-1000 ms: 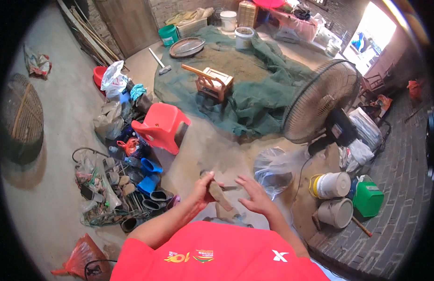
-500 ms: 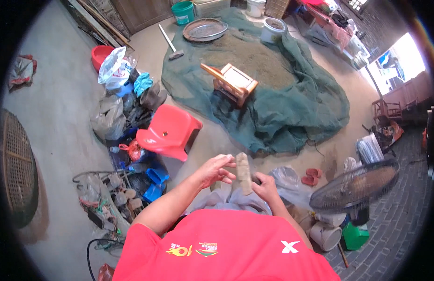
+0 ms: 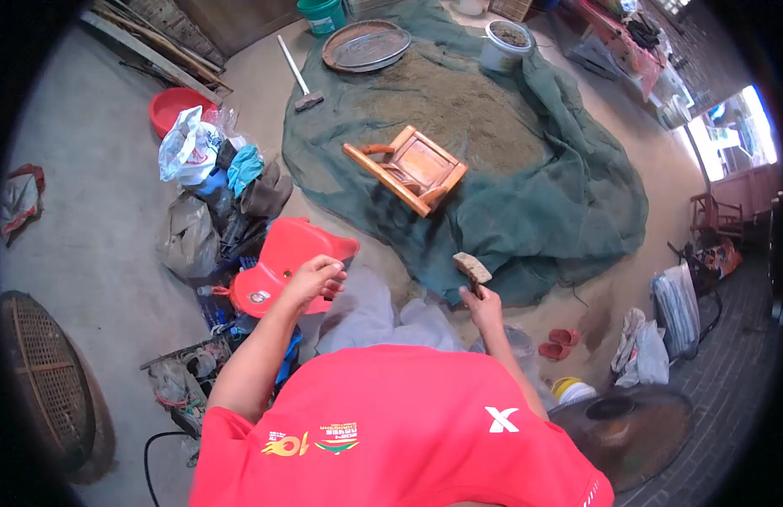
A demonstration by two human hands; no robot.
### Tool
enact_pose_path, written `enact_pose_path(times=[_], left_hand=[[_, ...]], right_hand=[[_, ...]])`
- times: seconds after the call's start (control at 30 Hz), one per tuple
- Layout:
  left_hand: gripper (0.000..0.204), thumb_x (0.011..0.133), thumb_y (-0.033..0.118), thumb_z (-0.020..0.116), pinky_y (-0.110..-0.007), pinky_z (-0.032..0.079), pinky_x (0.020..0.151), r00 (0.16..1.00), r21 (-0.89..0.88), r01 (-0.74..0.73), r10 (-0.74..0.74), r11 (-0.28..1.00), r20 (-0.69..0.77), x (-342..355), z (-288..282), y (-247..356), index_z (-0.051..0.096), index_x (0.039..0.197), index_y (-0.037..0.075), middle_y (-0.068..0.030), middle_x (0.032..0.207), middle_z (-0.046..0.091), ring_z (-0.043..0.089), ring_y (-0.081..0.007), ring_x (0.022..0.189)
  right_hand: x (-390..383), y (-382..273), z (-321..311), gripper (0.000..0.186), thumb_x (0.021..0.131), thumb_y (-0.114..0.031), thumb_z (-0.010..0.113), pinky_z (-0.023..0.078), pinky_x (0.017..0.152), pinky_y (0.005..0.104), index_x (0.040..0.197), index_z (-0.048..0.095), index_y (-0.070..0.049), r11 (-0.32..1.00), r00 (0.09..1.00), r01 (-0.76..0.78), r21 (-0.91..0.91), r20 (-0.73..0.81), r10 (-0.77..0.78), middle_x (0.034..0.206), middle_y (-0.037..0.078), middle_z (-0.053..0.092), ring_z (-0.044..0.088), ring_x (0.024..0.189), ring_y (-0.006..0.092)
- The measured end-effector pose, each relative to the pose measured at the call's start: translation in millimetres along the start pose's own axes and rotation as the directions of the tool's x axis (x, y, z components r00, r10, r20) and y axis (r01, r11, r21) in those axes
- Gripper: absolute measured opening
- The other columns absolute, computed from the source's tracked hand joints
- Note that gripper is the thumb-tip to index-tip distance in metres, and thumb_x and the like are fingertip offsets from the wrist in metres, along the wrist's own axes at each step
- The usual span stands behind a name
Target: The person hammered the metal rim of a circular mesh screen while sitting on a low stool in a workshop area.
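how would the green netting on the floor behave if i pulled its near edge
The green netting would likely flop and bunch, given its loose folds. Its middle would probably drag heavily under the brownish loose material, and the wooden chair on it might tip.

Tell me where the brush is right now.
In the head view, right of centre, the brush is held in the right grip, seen against the near edge of the green netting, lower in the picture than the wooden chair.

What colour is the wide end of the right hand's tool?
The wide end is pale beige; the head view shows it best.
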State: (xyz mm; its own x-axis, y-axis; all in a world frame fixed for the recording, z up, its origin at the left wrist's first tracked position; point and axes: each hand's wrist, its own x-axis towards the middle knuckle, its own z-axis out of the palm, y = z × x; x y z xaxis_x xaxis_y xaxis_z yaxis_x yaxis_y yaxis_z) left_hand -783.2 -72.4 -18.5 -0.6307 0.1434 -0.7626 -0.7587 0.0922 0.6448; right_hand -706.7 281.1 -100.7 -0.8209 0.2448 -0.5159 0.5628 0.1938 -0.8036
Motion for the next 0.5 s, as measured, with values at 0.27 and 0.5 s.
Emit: enact_pose_path(times=[0.27,0.5], left_hand=[[0.021,0.091,0.026,0.054,-0.028,0.051,0.062,0.997,-0.010,0.061,-0.062,0.998,-0.042,66,-48,44,0.055,0.097,0.006,-0.0067,0.089,0.061,0.060,-0.0144,0.071],[0.022,0.082,0.026,0.062,-0.034,0.048,0.069,0.973,0.591,-0.196,0.229,0.782,0.020,236,-88,83,0.058,0.088,0.006,-0.0086,0.075,0.061,0.060,-0.0195,0.077]], right_hand=[[53,-42,25,0.029,0.077,-0.027,0.069,0.039,0.053,0.0273,0.073,0.058,0.000,0.990,0.998,-0.051,-0.130,0.039,0.056,0.056,-0.001,0.049,0.043,0.055,0.0075],[95,-61,56,0.031,0.075,-0.031,0.067,0.042,0.054,0.0336,0.077,0.062,0.000,0.941,0.991,-0.133,-0.310,-0.025,0.132,0.056,0.013,0.053,0.048,0.054,0.0118]])
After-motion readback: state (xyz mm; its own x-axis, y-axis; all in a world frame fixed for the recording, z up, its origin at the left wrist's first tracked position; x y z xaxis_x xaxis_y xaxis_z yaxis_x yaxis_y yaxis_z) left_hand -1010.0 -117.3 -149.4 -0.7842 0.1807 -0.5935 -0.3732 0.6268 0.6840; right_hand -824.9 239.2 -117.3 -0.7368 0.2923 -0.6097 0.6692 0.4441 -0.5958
